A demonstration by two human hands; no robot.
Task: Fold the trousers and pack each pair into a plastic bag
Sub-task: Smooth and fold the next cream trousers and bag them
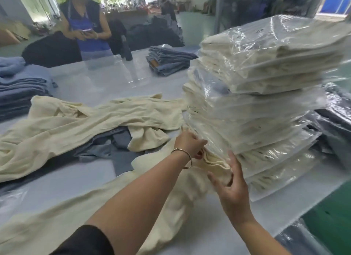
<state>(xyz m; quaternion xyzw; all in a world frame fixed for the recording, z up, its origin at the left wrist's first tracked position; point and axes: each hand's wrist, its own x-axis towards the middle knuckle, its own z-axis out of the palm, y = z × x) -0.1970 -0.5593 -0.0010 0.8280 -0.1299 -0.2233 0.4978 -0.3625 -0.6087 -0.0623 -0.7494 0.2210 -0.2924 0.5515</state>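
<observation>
Clearly much is packed and some is left; at the far left a pile of folded blue trousers (20, 87) sits unbagged on the table (95, 80); beside it loose cream trousers (79, 122) sprawl unfolded over grey-blue ones (114, 142); another cream pair (117, 203) trails from the near edge up toward the hands, its folded end (216, 162) pressed against the tall stack; the left hand (190, 143), a bangle (183, 158) at its wrist, curls its grip around the stack's lower corner and the cloth there; the right hand (230, 184) lies open and flat against the folded end and the bags; the stack of bagged cream trousers (256, 95) on the right looks like the finished share; dark bagged pairs (334, 120) lie behind it.
</observation>
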